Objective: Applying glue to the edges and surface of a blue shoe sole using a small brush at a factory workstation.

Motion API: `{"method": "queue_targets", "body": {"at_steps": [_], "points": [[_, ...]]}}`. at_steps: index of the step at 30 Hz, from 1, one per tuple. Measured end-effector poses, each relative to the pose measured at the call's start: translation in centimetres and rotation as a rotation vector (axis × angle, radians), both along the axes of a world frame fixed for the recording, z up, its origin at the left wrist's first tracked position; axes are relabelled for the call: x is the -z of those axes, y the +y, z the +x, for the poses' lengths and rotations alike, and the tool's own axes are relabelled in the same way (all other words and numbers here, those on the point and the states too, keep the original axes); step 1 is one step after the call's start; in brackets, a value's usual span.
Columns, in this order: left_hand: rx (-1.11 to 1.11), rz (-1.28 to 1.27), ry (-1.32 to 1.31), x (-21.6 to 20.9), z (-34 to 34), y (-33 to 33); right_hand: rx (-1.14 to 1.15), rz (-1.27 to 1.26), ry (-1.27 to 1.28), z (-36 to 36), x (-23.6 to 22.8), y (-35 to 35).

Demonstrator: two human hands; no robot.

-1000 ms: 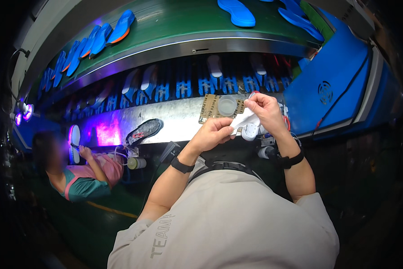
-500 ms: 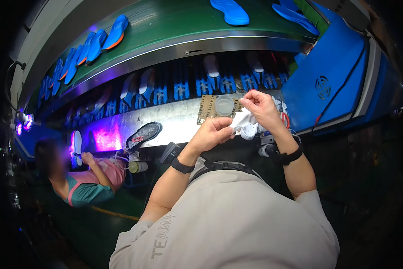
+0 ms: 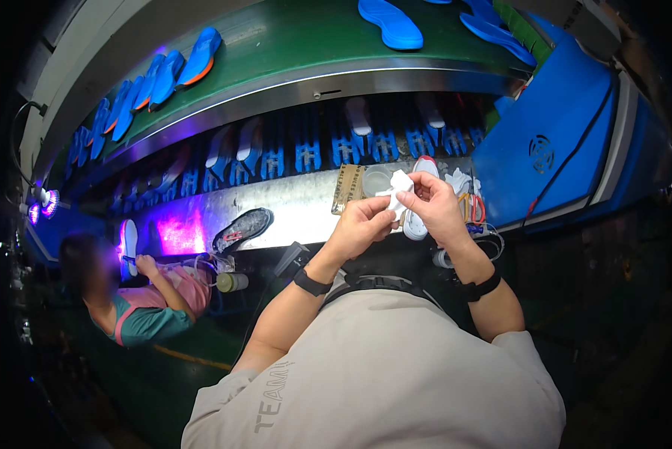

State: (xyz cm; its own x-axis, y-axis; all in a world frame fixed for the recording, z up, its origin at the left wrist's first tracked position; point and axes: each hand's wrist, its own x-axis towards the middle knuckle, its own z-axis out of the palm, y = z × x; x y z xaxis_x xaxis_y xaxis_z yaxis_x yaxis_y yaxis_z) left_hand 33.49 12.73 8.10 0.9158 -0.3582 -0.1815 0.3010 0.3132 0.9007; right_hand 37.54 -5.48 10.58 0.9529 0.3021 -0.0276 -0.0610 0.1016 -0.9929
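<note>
Both my hands hold a crumpled white cloth (image 3: 402,187) between their fingertips, above the metal ledge. My left hand (image 3: 364,224) pinches its lower left part between thumb and fingers. On its other side my right hand (image 3: 438,208) grips it with thumb and bent fingers. A white shoe (image 3: 414,227) lies under the cloth, partly hidden by my hands. Just beyond the cloth stands a round, clear plastic tub (image 3: 376,176), on or beside a brown printed cardboard piece (image 3: 346,188).
A dark shoe (image 3: 242,229) lies on the metal ledge (image 3: 295,217). Scissors (image 3: 477,208) and white scraps (image 3: 459,179) lie to the right. Blue racks with shoes (image 3: 306,155) line the back, below a green belt (image 3: 291,45) carrying blue insoles (image 3: 391,24). A co-worker (image 3: 153,299) sits at left.
The cloth has gone from stretched flat to a crumpled bunch, held higher. My right hand has moved down and closer to my left, uncovering the shoe's far end and the scissors.
</note>
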Motion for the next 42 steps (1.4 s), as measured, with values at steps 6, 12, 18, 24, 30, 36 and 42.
{"method": "queue_targets", "body": {"at_steps": [6,12,18,24,30,36,42], "points": [[0.027,0.045,-0.034,-1.2,-1.1,-0.7,-0.037,0.067,0.192,-0.3,-0.4,-0.4],[-0.330,0.643,-0.497,-4.6,-0.8,3.0,-0.163,0.069,0.285,-2.0,-2.1,0.1],[-0.102,0.305,-0.218,-6.3,0.0,2.6,-0.272,0.105,0.329,-1.7,-2.6,1.3],[-0.176,0.148,-0.154,-4.1,-0.5,3.7,-0.275,0.025,0.270,-2.5,-1.9,1.6],[-0.197,0.139,-0.152,-5.2,-0.8,4.0,-0.272,-0.003,0.243,-2.8,-2.5,2.0],[-0.218,0.001,-0.093,-4.4,-0.6,4.7,-0.260,0.037,0.237,-3.4,-3.7,2.7],[-0.218,0.125,-0.062,-4.7,-1.1,4.5,-0.229,0.015,0.207,-3.9,-3.6,3.5]]}}
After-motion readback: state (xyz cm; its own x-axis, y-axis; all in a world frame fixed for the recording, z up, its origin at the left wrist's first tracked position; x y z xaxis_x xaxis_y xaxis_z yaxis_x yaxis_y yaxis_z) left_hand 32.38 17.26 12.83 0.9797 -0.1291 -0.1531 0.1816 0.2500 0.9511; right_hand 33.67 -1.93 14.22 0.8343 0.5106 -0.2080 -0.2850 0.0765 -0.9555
